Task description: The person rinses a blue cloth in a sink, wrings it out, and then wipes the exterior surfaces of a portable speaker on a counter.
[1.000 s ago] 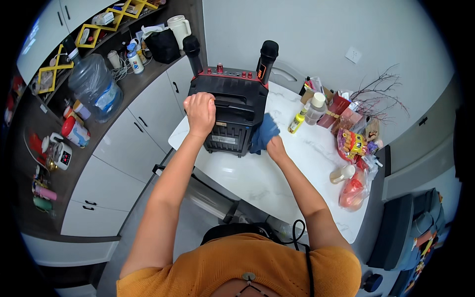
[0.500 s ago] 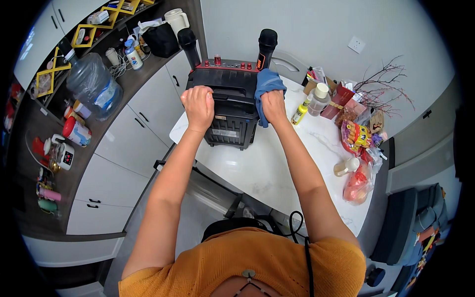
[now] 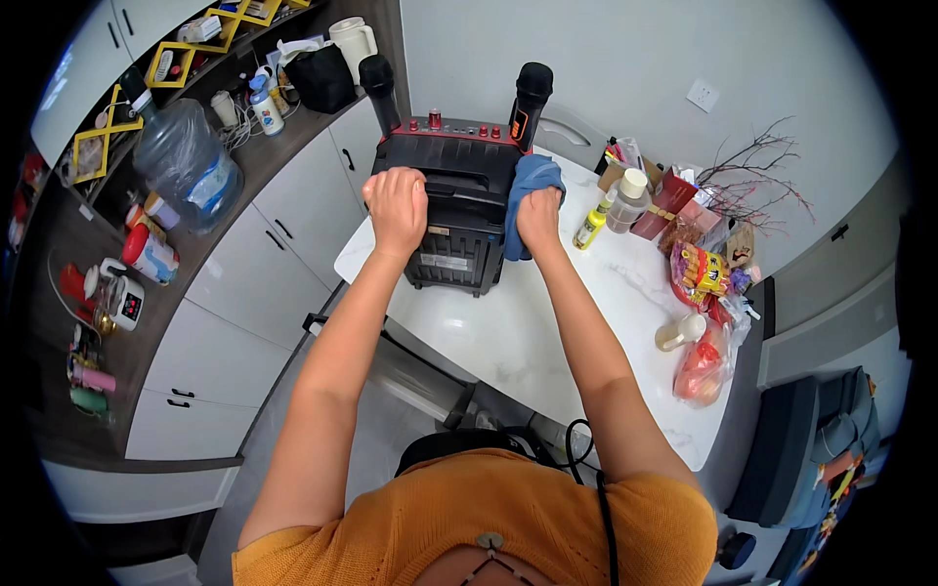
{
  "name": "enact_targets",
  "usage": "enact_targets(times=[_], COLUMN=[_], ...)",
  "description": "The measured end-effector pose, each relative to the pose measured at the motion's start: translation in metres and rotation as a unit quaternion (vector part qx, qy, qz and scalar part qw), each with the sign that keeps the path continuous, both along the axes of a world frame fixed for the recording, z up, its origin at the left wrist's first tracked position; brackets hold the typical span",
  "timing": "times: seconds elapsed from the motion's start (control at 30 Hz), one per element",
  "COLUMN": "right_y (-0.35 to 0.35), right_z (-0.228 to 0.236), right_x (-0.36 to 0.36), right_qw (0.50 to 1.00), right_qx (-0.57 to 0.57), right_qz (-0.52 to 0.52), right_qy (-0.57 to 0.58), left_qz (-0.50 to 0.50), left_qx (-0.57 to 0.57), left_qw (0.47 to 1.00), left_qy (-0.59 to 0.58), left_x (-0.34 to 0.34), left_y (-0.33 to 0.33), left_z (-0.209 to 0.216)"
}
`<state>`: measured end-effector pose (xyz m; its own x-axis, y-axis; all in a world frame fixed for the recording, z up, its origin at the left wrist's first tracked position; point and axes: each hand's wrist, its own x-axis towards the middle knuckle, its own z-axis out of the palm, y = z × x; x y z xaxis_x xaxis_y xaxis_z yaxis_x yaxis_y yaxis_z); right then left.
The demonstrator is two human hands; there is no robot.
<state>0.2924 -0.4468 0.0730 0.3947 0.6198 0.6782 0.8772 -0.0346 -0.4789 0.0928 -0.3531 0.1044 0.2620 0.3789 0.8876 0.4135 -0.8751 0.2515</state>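
Note:
A black portable speaker [image 3: 454,259] with a red-trimmed control panel stands on the white marbled table. Two black microphones, the left one [image 3: 379,88] and the right one [image 3: 531,98], stick up from its back corners. My left hand [image 3: 398,210] is curled over the speaker's upper left edge, fingers bent and partly hidden. In my right hand [image 3: 538,217] is a bunched blue cloth [image 3: 532,174], pressed along the speaker's right side. Part of the cloth hangs below that hand.
Right of the speaker stand a yellow bottle [image 3: 592,227] and a clear jar with a white lid [image 3: 629,205]. Snack bags [image 3: 702,273], a cup [image 3: 680,333] and a red plastic bag [image 3: 702,373] line the table's right side. A shelf counter with a large water jug [image 3: 191,166] curves along the left.
My right hand and the cloth have shifted slightly lower along the speaker's right side, and the cloth's folds differ. My left hand stays on the upper left edge.

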Motion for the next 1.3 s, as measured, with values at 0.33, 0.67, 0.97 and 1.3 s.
enact_targets(times=[0.33,0.67,0.97,1.3], right_y=[-0.006,-0.011,-0.046,-0.078], right_z=[0.045,-0.028,-0.127,-0.059], right_x=[0.01,-0.021,-0.047,-0.065], right_qw=[0.963,0.969,0.983,0.986], right_qx=[-0.075,0.157,-0.063,-0.005], right_qz=[0.258,0.181,0.135,0.136], right_qy=[0.016,0.064,0.106,-0.094], left_qz=[0.013,0.012,0.017,-0.215], left_qx=[-0.003,-0.006,0.002,-0.263], left_qw=[1.0,1.0,1.0,0.94], left_qy=[0.004,0.018,0.021,0.038], left_x=[-0.003,0.001,0.001,-0.025], left_y=[-0.002,-0.001,-0.002,0.012], left_z=[-0.003,-0.003,-0.001,0.022])
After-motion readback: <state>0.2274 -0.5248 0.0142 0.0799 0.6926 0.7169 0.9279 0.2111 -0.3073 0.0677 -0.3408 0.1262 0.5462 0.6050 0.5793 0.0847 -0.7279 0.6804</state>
